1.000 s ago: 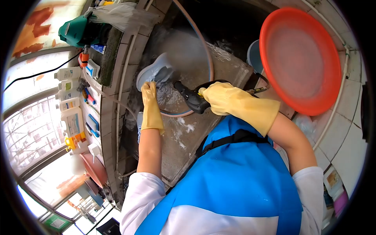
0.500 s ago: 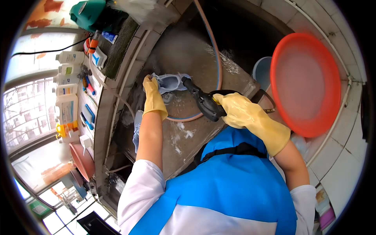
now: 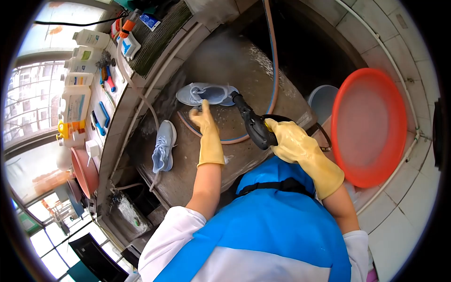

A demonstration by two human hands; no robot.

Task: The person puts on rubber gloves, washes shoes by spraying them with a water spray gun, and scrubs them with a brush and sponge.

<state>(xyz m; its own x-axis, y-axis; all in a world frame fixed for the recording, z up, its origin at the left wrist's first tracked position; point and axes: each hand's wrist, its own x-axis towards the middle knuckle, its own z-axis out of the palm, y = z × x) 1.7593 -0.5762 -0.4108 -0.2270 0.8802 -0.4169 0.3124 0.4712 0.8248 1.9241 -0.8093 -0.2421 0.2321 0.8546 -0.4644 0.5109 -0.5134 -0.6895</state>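
Note:
My left hand (image 3: 205,123), in a yellow rubber glove, is at the near side of a light blue sneaker (image 3: 190,95). Its thumb and fingers are apart, one tip against the shoe's side. The sneaker lies with its opening up and its toe to the left. My right hand (image 3: 292,141), also gloved, grips a black spray gun (image 3: 257,129). The gun's nozzle end meets the heel of that sneaker. Left of my left forearm, a second light blue sneaker (image 3: 163,146) lies on the wet stone slab (image 3: 202,176).
A hose (image 3: 274,56) curves over the slab. To the right stand a large red basin (image 3: 337,127) and a grey bucket (image 3: 314,96). Bottles (image 3: 77,103) and brushes (image 3: 104,115) line the ledge at left, beside a pink basin (image 3: 82,171).
My left hand has left the sneaker's toe and moved to its near side. The view has shifted, showing more of the second sneaker. My right hand still holds the spray gun.

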